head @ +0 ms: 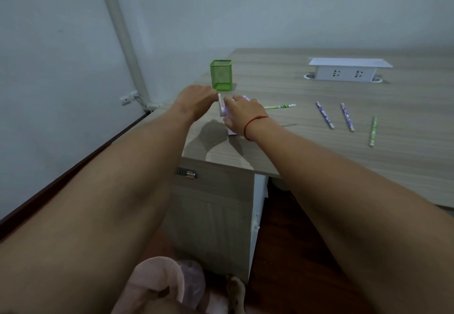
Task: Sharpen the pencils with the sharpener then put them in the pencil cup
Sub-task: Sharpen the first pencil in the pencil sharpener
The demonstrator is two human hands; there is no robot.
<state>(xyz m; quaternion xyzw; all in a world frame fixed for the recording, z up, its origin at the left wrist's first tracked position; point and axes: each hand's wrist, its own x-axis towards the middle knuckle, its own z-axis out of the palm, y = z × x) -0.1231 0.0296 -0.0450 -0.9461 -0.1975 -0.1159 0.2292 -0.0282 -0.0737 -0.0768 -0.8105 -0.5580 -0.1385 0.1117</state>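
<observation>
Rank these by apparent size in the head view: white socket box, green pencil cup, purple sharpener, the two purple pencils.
1. white socket box
2. green pencil cup
3. left purple pencil and right purple pencil, alike
Unranked: purple sharpener, since the right hand covers most of it.
</observation>
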